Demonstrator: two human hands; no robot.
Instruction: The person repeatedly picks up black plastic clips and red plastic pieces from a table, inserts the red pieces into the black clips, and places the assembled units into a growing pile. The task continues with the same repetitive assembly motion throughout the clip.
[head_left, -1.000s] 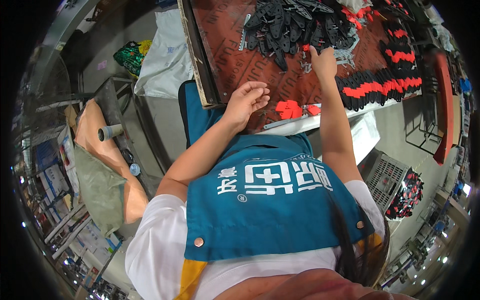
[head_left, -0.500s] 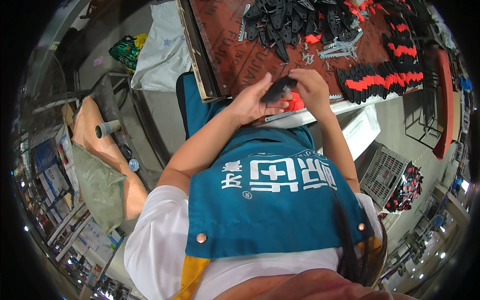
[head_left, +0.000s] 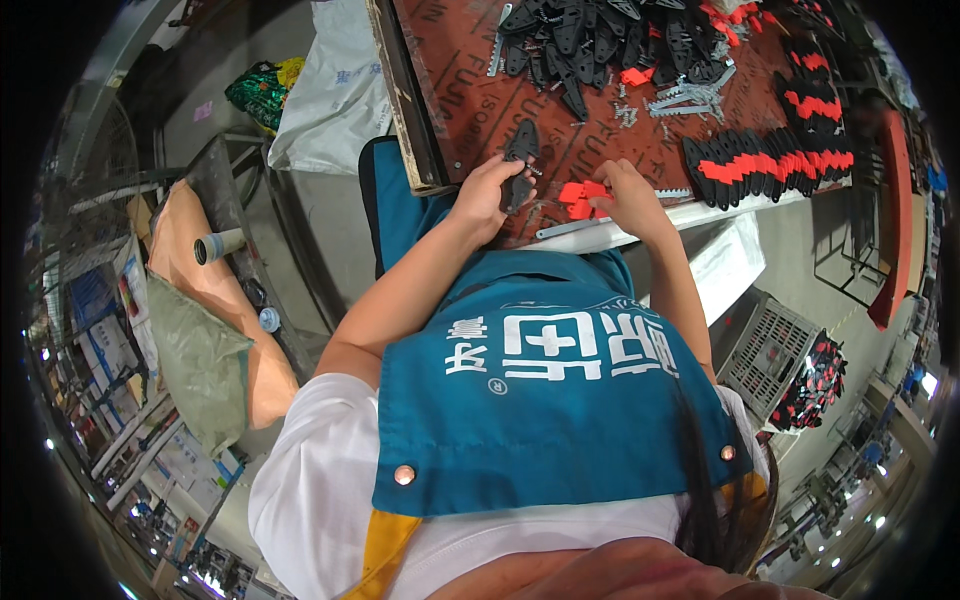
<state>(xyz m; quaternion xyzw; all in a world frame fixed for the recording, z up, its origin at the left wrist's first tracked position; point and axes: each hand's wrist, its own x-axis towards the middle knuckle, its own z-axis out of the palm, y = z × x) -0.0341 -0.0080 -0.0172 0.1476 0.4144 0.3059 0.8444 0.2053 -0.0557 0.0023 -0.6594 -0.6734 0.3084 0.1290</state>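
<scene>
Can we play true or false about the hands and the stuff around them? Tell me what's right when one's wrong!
1. The left hand holds a flat, pointed black piece. True.
2. The right hand is in the big black heap. False: it's at the small bright-red pile near the table's edge.
3. A row of black-and-red parts lies right of that hand. True.
4. The grey slatted plastic crate sits on the reddish-brown tabletop. False: it's off the table, to the lower right.
</scene>
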